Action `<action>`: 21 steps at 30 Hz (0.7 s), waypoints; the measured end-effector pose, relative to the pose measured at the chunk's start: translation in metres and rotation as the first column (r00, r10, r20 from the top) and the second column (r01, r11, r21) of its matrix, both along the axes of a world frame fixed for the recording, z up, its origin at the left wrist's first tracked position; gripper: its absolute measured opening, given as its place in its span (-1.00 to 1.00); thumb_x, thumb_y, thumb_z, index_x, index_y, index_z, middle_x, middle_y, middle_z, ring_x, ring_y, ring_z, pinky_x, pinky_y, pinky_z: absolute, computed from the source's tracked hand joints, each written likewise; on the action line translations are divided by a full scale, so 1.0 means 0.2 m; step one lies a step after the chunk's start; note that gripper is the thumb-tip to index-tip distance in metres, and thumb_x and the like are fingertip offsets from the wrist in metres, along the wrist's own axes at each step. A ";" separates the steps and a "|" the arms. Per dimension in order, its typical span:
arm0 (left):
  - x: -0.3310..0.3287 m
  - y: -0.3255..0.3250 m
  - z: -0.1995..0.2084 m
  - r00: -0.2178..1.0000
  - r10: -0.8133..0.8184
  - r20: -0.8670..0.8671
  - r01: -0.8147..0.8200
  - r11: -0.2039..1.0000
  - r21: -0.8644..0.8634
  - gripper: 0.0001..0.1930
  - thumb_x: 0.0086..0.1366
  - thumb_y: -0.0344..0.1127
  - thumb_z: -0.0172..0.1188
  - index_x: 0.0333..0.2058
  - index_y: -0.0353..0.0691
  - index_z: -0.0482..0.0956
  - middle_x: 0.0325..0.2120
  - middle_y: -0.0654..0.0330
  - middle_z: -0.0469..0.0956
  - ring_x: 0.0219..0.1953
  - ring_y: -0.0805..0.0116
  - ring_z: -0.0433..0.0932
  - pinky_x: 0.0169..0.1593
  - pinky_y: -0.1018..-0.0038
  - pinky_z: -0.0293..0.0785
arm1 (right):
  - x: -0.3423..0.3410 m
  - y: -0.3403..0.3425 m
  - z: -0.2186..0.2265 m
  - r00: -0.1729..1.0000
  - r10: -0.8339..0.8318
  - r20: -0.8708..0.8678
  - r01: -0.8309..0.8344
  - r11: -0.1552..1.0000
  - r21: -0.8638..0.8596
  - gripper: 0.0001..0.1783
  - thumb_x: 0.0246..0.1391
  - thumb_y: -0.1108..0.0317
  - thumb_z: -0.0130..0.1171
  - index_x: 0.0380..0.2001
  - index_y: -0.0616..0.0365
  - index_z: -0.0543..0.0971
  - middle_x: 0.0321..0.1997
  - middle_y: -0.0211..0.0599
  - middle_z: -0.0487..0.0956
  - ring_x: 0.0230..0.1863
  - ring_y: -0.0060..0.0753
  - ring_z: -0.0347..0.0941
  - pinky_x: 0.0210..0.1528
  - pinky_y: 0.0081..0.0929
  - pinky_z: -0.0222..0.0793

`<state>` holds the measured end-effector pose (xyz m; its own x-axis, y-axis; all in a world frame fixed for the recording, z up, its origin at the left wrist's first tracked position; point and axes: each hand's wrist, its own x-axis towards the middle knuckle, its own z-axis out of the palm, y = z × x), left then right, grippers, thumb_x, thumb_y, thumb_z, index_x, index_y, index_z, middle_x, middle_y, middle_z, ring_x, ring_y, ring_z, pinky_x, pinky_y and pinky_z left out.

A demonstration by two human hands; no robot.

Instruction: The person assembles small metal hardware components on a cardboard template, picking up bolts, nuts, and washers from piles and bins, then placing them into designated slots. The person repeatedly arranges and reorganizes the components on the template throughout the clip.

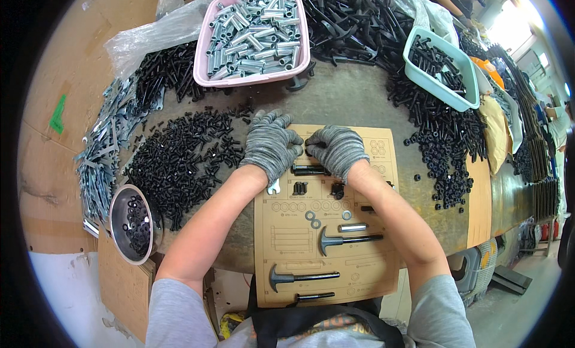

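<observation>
Both hands wear grey knit gloves and meet over the upper part of a tan cardboard template sheet (383,270). My left hand (271,143) and my right hand (336,149) touch at the fingertips, pinching a small black part that I can hardly see. Black bolts (308,169) lie on the sheet just below the hands. Lower on the sheet rest small washers (312,219), a silver sleeve (352,228) and two black T-handled tools (344,239).
A heap of black screws (179,162) lies left of the hands. A pink tray (203,55) of silver tubes stands behind, a teal bin (440,87) of black parts at the right. A metal bowl (120,228) sits at the lower left, silver brackets (99,162) beside it.
</observation>
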<state>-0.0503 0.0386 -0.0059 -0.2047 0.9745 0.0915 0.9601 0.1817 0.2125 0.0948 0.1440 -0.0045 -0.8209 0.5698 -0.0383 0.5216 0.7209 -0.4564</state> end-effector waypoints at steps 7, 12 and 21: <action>0.01 0.01 0.01 1.000 -0.014 -0.003 0.014 1.000 -0.023 -0.74 0.07 -0.08 0.23 -0.29 0.02 0.71 0.05 0.15 0.47 0.20 0.17 0.27 0.34 0.20 -0.09 | 0.01 0.00 -0.03 1.000 -0.012 -0.001 0.012 1.000 0.003 -0.71 0.03 0.09 0.17 -0.29 0.02 0.66 -0.34 -0.18 0.63 -0.28 -0.08 0.54 -0.17 -0.25 0.43; 0.10 -0.12 0.07 0.986 -0.007 0.164 -0.035 0.967 0.253 -0.79 0.09 -0.22 0.26 -0.31 -0.15 0.67 -0.08 0.12 0.52 0.03 0.17 0.42 0.11 0.33 0.34 | 0.24 -0.01 0.05 0.952 -0.015 -0.305 0.013 1.000 -0.008 -0.77 0.01 0.20 0.20 -0.31 0.08 0.66 -0.32 -0.19 0.62 -0.27 -0.13 0.54 -0.17 -0.30 0.45; 0.39 -0.38 0.11 0.941 -0.101 0.324 0.082 0.994 0.070 -0.83 0.13 -0.22 0.25 -0.35 -0.15 0.65 -0.46 0.15 0.58 -0.36 0.18 0.56 -0.21 0.33 0.49 | 0.55 -0.19 0.05 0.972 0.224 -0.076 -0.207 0.961 0.181 -0.77 -0.02 0.21 0.20 -0.26 -0.03 0.62 -0.29 -0.30 0.55 -0.30 -0.22 0.53 -0.25 -0.35 0.47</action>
<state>0.0284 -0.0378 0.0156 -0.1424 0.9859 0.0879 0.8481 0.0757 0.5243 0.2041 0.1059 0.0051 -0.9202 0.3700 0.1281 0.3055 0.8830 -0.3563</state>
